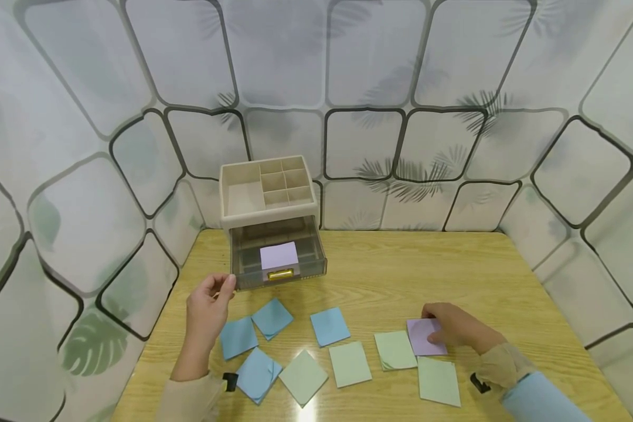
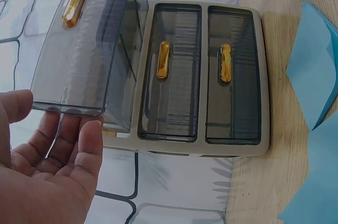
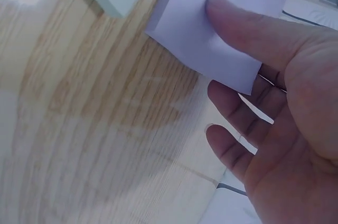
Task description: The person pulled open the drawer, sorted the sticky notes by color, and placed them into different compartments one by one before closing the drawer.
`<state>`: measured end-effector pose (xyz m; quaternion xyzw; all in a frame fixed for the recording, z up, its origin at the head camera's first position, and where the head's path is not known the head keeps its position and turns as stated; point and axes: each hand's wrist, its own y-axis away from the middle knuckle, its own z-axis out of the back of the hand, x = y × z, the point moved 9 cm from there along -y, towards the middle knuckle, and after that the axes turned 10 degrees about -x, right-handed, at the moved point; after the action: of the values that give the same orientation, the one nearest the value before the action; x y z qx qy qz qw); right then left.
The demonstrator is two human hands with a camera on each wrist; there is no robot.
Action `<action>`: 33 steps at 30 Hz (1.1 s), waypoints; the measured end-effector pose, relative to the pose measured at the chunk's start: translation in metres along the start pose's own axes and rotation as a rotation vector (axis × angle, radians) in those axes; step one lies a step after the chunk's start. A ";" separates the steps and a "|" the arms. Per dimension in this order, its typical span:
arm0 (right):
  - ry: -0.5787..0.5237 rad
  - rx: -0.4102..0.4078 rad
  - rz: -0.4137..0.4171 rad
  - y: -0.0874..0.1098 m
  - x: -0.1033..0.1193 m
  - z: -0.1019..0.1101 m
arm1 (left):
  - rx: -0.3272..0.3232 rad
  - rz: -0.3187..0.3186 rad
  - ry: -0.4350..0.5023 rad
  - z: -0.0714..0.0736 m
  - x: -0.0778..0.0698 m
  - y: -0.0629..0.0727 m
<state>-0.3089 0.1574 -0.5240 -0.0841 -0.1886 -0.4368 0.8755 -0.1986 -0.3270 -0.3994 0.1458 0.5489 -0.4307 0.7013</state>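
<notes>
At the front left corner of a pulled-out, see-through grey drawer (image 1: 310,267), my left hand (image 1: 208,305) grips the edge. The left wrist view has the thumb and fingertips on the rim of this drawer (image 2: 63,76), which bears a gold handle (image 2: 77,3). Inside the drawer lies a purple sticky note pad (image 1: 278,256). My right hand (image 1: 459,326) pinches another purple sticky note pad (image 1: 418,339) over the table's right side. In the right wrist view the thumb presses on this purple pad (image 3: 182,20), with the other fingers behind or below it.
The drawer belongs to a beige desktop organizer (image 1: 225,220) with a divided top tray and two more drawers (image 2: 171,102). Several blue pads (image 1: 329,326) and several green pads (image 1: 350,364) lie spread along the front of the wooden table (image 1: 427,264). Patterned cloth (image 1: 366,143) surrounds the table.
</notes>
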 end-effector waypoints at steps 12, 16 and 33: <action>0.003 -0.041 0.002 -0.003 -0.004 0.005 | 0.012 0.003 -0.014 0.000 0.002 -0.003; -0.021 -0.061 -0.003 -0.004 -0.007 0.010 | 0.012 -0.007 -0.022 0.000 0.002 -0.003; -0.094 -0.165 -0.047 -0.017 0.000 0.060 | 0.007 0.014 -0.005 0.000 0.002 -0.001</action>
<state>-0.3381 0.1658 -0.4692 -0.1718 -0.1949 -0.4668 0.8453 -0.1993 -0.3277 -0.4008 0.1511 0.5448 -0.4281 0.7051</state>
